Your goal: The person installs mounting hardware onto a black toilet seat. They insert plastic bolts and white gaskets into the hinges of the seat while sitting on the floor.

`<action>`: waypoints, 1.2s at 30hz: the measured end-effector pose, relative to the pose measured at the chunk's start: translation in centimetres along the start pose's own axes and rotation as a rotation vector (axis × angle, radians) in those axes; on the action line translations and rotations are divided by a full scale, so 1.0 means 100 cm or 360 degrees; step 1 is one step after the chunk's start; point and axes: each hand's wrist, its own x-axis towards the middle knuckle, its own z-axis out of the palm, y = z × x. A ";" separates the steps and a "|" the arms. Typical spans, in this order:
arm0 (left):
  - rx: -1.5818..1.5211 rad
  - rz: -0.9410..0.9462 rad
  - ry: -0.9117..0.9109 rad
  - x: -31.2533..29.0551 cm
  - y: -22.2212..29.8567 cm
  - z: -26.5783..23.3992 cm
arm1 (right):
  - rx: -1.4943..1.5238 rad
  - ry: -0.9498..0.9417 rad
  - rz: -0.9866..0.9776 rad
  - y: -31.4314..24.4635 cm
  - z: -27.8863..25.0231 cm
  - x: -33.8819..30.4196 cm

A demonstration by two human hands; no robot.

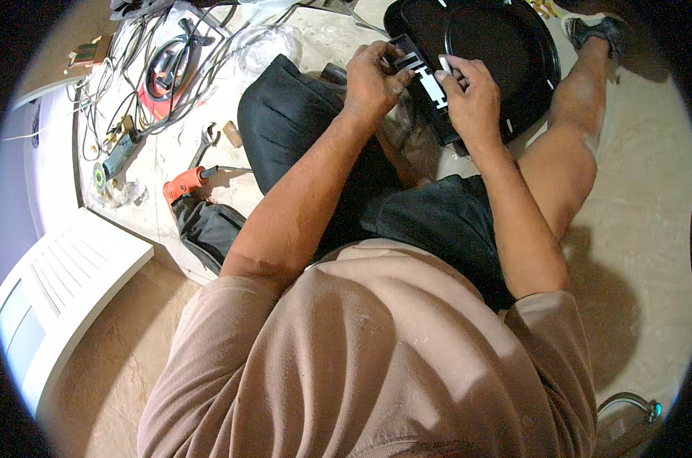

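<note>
A glossy black rounded shell (506, 53) with small white pads along its rim lies in front of me; it resembles a toilet seat and lid. Along its near left side runs a black strip (413, 47), and a flat white bracket (431, 87) shows against it. My left hand (372, 82) is closed at the strip's left side, thumb and fingers bent together; what they pinch is hidden. Over the strip's right side, my right hand (474, 99) is closed with a small white stick-like piece (445, 66) between thumb and fingers.
To the left lie tangled cables (170, 65), an adjustable wrench (205, 141), an orange-and-black power tool (185, 185) and a grey-green tool (117, 156). A white panelled box (79, 282) stands nearer. A hose (628, 398) curves at lower right.
</note>
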 end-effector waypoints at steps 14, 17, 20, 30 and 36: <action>0.0192 0.0015 -0.0140 0.000 -0.010 0.017 | -0.0309 -0.0138 -0.0193 0.018 0.017 -0.008; 0.0330 0.0057 -0.0128 -0.003 -0.005 0.017 | -0.0246 -0.0167 -0.0200 0.021 0.022 -0.008; 0.0632 0.0208 -0.0121 -0.007 0.005 0.015 | -0.0240 -0.0139 -0.0199 0.025 0.029 -0.007; 0.0753 0.0208 -0.0497 -0.011 0.020 0.015 | -0.0034 -0.0165 0.0009 0.035 0.027 -0.005; 0.0523 -0.0051 -0.0384 -0.010 0.018 0.015 | 0.0116 -0.0155 0.0176 0.039 0.032 -0.008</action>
